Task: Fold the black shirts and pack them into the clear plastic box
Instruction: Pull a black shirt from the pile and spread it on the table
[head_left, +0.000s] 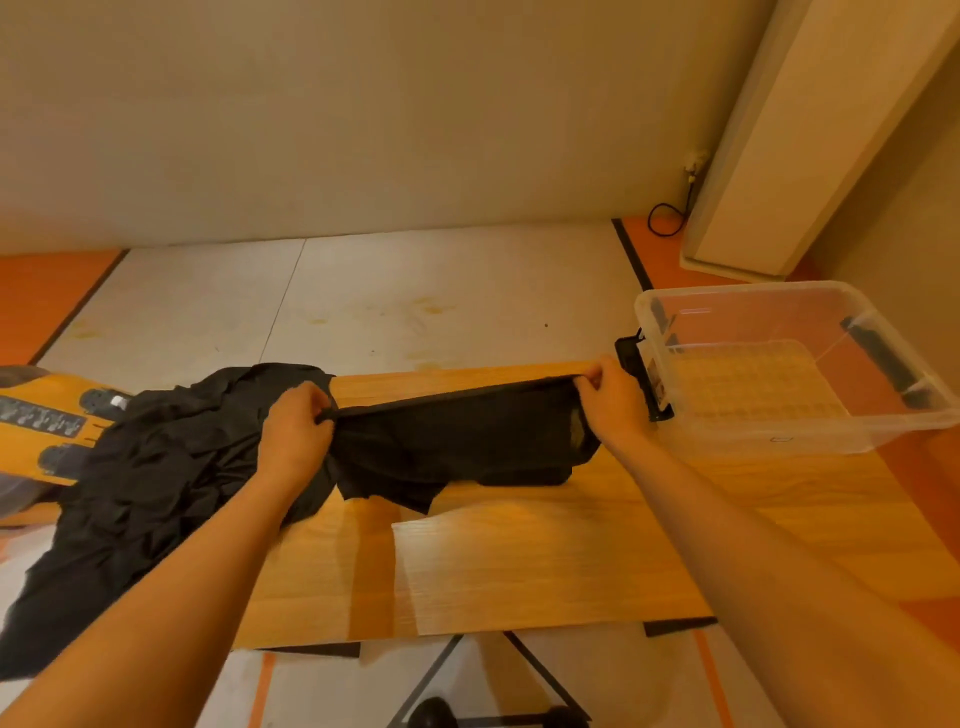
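Head view, the only one. The left hand (296, 421) is closed, pinching one end of a black shirt (457, 441). The right hand (613, 400) is closed too, pinching the other end. The shirt's top edge is pulled taut between them, just above the table (519, 561). The rest of the shirt hangs down and its lower part lies bunched on the wood, mid-table toward the far edge.

A crumpled pile of black cloth (156, 467) sits at the left, touching the left hand and spilling off the near left edge. It's likely more shirts, unfolded, but I can't count them.

The clear box (753, 436) stands at the right end of the table, just beside the right hand, lid off. A black latch (636, 374) shows on its left end. No shirt shows inside it.

An orange thing (31, 421) is at the far left behind the pile; I can't tell what it is.

Step, as I judge it: early in folding one shirt, spreading it out, with no fold made yet and nothing packed.

The next move probably calls for:
- Keep both pinches and lay the shirt flat on the bare wood near the middle.
- Keep it clear of the pile.
- Fold it small enough for the box, then carry it right.

Risk: the loose lower cloth could drag or wrinkle under the shirt.
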